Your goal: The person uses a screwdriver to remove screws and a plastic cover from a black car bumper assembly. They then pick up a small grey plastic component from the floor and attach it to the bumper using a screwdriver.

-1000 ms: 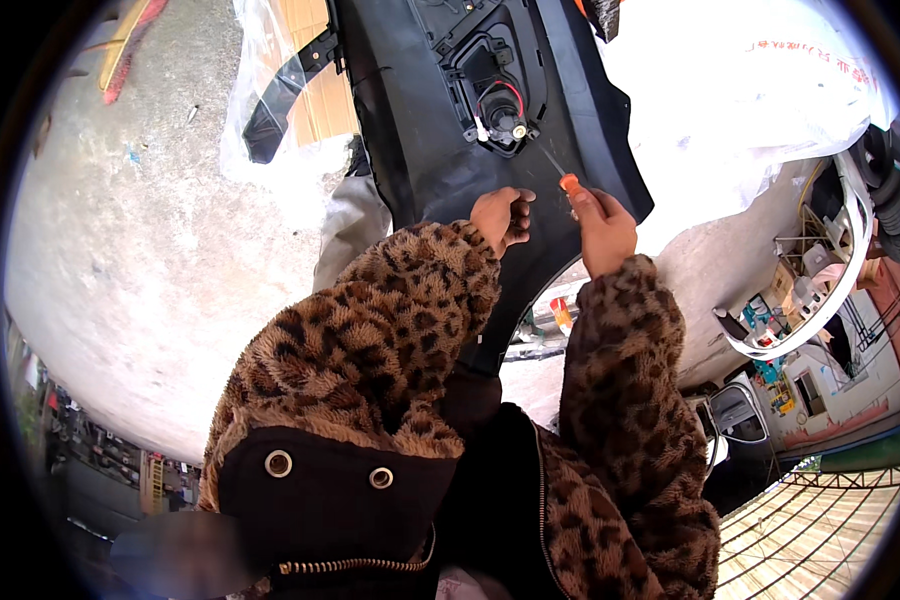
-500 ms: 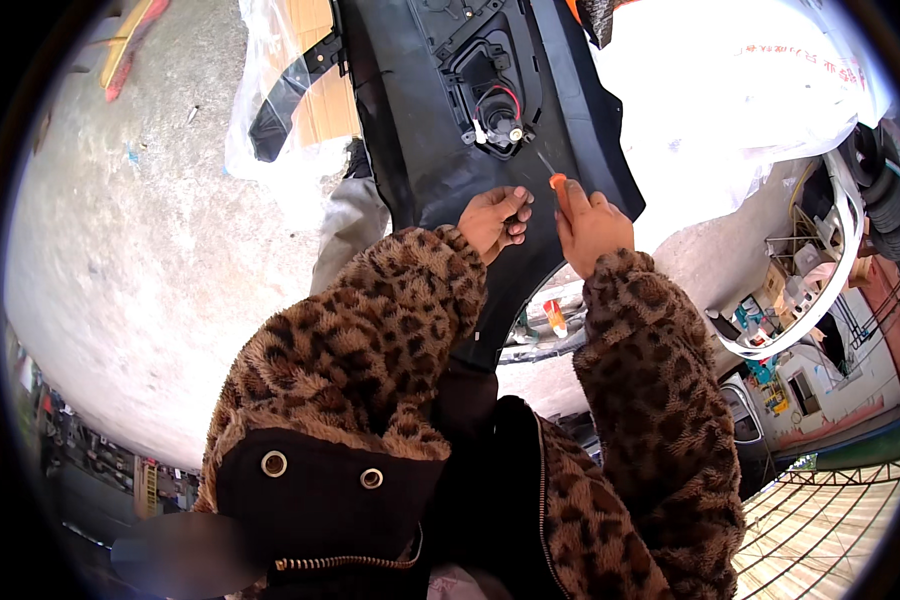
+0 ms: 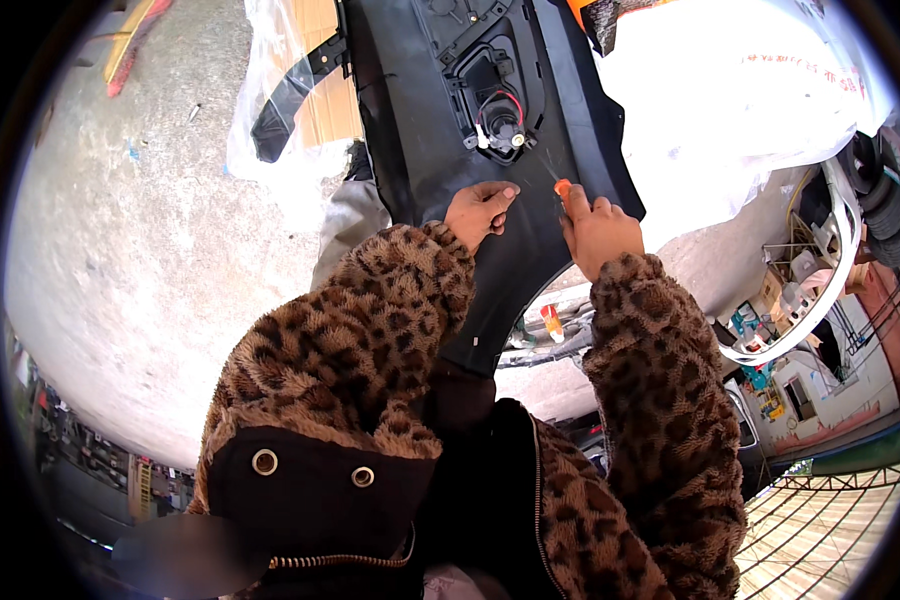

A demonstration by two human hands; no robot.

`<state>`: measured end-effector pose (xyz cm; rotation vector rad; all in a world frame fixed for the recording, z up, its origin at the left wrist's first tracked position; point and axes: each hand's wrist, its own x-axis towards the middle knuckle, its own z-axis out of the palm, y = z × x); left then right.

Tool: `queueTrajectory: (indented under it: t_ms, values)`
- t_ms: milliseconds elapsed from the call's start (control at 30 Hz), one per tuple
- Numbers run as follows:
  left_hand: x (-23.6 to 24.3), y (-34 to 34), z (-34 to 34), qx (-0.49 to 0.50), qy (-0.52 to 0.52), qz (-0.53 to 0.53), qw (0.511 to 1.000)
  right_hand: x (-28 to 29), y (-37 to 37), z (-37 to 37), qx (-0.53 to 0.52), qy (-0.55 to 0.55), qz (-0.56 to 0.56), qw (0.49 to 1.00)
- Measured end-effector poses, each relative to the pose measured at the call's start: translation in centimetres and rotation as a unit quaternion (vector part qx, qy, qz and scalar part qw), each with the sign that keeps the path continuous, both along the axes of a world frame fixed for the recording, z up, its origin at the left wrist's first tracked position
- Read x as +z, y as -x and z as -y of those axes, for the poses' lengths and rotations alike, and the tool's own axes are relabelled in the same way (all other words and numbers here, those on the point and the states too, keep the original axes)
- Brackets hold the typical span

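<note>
A black plastic car bumper (image 3: 410,140) stretches away in front of me. Set into it is a round lamp (image 3: 503,122) with a red wire looping over its back. My right hand (image 3: 604,236) grips the orange handle of a screwdriver (image 3: 562,188), whose thin shaft points up and left toward the lamp without reaching it. Over the bumper's near part, my left hand (image 3: 481,214) is closed, thumb and forefinger pinched together. Whatever those fingers hold, if anything, is too small to make out.
Left of the bumper, clear plastic wrap (image 3: 253,120) and cardboard (image 3: 330,105) lie on the concrete floor (image 3: 170,260). A white plastic sheet (image 3: 700,110) covers the right side. Beyond it are a white curved frame (image 3: 810,320) and stacked tyres (image 3: 890,210). An orange-and-white container (image 3: 552,322) shows below the bumper.
My left hand has shifted a little to the left, apart from my right. My right hand, still around the screwdriver, has drifted slightly right and nearer to me.
</note>
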<state>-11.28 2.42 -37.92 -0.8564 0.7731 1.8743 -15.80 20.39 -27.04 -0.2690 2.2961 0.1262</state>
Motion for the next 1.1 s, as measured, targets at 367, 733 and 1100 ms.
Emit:
queueTrajectory:
  t_ms: [367, 733, 1100]
  values:
    - [-0.7, 0.8, 0.3, 0.026, -0.010, -0.014, 1.000, -1.6, 1.3, 0.3, -0.728, 0.131, -0.068, 0.669]
    - [-1.0, 2.0, 2.2, 0.130, -0.021, -0.003, 0.991, 0.6, 0.6, 1.8, -0.211, 0.071, -0.049, 0.974]
    - [-1.7, 3.6, 3.7, 0.191, -0.050, 0.005, 0.980, 2.2, -1.4, 3.8, -0.507, 0.176, -0.114, 0.836]
